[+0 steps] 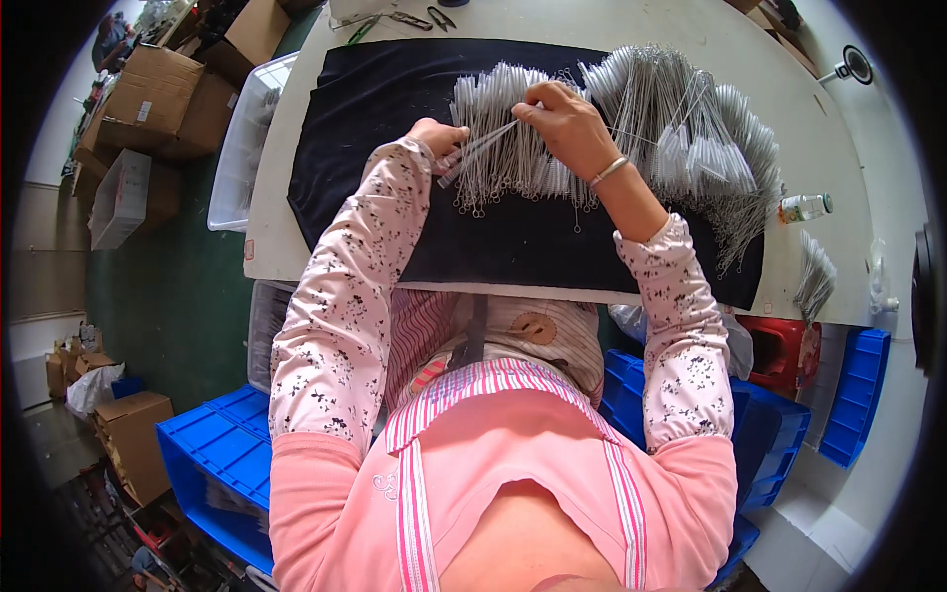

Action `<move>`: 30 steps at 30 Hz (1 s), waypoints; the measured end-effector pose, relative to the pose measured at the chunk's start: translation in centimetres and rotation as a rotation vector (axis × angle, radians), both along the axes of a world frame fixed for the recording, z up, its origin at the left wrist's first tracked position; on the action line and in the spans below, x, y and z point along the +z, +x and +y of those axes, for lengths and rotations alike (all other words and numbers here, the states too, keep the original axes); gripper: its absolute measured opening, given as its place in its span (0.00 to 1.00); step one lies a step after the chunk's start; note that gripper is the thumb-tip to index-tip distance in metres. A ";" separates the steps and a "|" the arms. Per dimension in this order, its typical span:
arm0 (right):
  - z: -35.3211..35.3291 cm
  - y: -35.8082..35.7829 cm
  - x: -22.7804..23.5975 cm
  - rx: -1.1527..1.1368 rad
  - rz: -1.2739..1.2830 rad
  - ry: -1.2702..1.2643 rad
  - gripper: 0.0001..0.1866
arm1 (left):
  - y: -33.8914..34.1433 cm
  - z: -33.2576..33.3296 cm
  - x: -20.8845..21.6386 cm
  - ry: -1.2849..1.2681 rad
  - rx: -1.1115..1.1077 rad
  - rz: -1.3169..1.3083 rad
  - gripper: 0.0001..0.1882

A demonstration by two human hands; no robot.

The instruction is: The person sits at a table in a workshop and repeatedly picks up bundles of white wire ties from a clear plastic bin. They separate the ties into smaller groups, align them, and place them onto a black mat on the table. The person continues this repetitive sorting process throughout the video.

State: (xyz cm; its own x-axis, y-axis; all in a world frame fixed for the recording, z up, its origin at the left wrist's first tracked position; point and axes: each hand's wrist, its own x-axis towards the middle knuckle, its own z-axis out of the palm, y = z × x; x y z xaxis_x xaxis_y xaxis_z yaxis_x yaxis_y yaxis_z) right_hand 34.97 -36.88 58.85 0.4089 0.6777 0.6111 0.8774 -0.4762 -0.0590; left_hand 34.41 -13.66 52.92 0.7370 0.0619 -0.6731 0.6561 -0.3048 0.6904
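Observation:
Over the black cloth [365, 128], a few thin wire brushes [483, 146] with pale bristles stretch between my hands. My left hand [437, 136] is closed round their lower left end. At their upper right end, my right hand [567, 123] pinches the wires between thumb and fingers. Just beneath my hands lies a row of similar brushes [493, 94], their small wire loops pointing toward me. To the right, a larger heap of brushes [681, 118] fans out over the cloth. My fingers partly hide how many brushes I hold.
Scissors [441, 18] and snips lie at the table's far edge. A small glass jar [805, 207] and loose brushes [815, 276] are on the right. A clear plastic bin [229, 178] stands at the left edge. Blue crates [212, 444] and a red stool [774, 350] are below.

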 end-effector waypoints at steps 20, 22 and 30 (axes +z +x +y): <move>3.2 0.1 -6.8 -0.701 0.102 0.096 0.14 | -1.3 -4.8 3.3 0.568 -0.132 -0.110 0.42; 3.0 -0.1 -9.1 -0.750 0.158 0.141 0.15 | -1.4 -7.4 2.8 0.816 -0.151 -0.138 0.42; 3.0 0.9 -12.1 -0.595 0.232 0.417 0.15 | -1.1 -8.1 3.1 0.640 -0.007 -0.118 0.26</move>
State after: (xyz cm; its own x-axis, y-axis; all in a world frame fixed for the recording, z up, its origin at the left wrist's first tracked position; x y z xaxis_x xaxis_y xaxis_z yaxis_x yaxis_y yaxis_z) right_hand 35.84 -33.88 46.78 0.7822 0.0348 0.6221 0.4232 -0.7625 -0.4894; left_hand 33.35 -21.75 55.97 0.8058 0.4185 -0.4190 0.5831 -0.6842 0.4381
